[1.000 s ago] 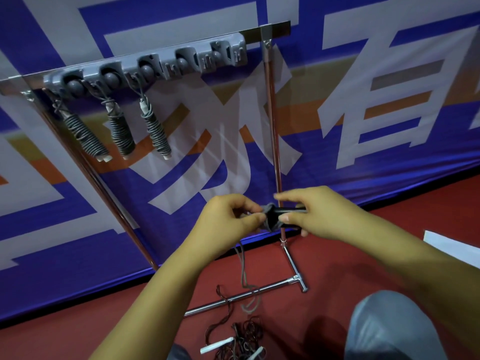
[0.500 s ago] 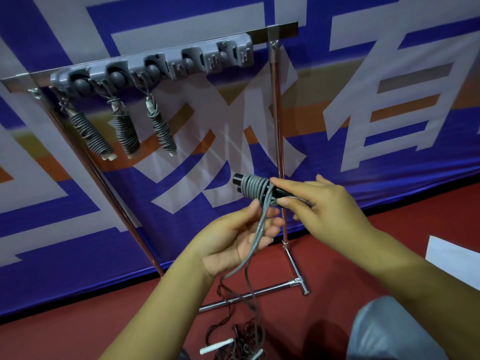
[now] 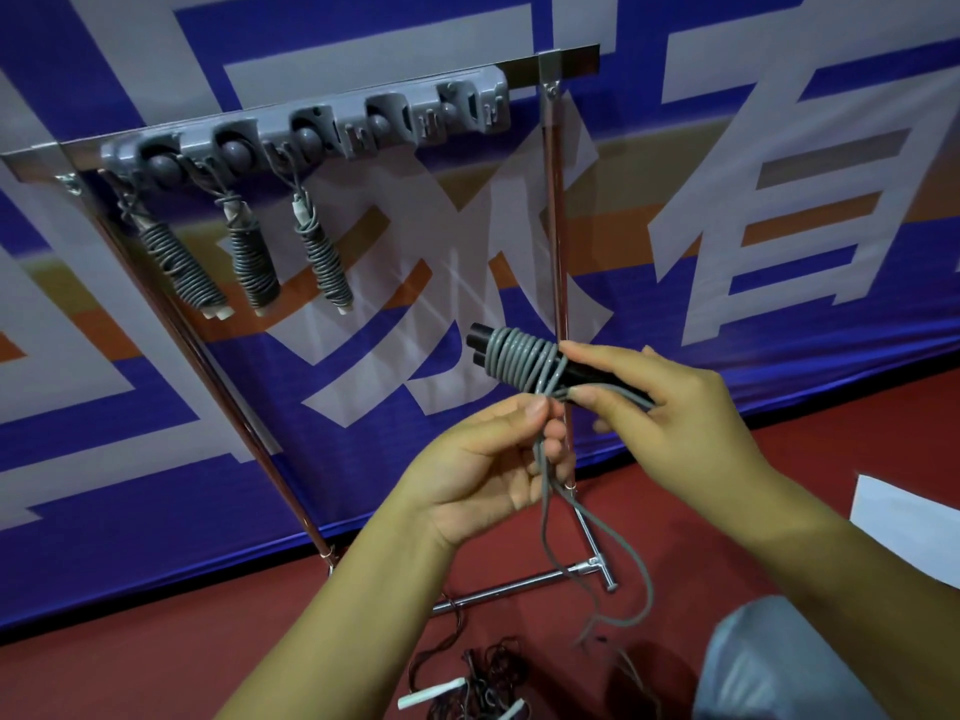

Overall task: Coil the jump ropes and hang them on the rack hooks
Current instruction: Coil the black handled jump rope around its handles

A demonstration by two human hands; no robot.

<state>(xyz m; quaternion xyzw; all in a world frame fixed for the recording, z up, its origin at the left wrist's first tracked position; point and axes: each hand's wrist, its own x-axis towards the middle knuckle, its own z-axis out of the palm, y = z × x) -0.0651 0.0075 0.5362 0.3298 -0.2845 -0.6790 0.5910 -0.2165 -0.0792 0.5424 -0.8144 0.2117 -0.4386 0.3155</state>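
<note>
Rope under work is a grey plastic-coated jump rope (image 3: 522,365) wound in close turns around its paired black cylindrical handles (image 3: 480,343). The bundle sits between the hands, in front of the rack, clear of the floor. Its long axis lies near level, tilted slightly; the bare handle ends point up and away to the left of the right hand, the other end is buried in that hand's grip.

Right hand (image 3: 670,407) is closed around the handles, forefinger laid along the top. Left hand (image 3: 493,470), just below the coil, pinches the free cord between thumb and fingers; the slack drops from it in a loop toward the red floor (image 3: 156,667).

Step in hand, by my judgement: coiling, partly complete. Next move calls for winding on the remaining slack, securing the tail, then lifting to a vacant hook.

Above and left of the hands, the grey plastic hook rail (image 3: 311,132) on the chrome rack carries three coiled ropes (image 3: 254,262). Below the hands, a dark tangled rope with white handles (image 3: 478,688) lies on the floor.
</note>
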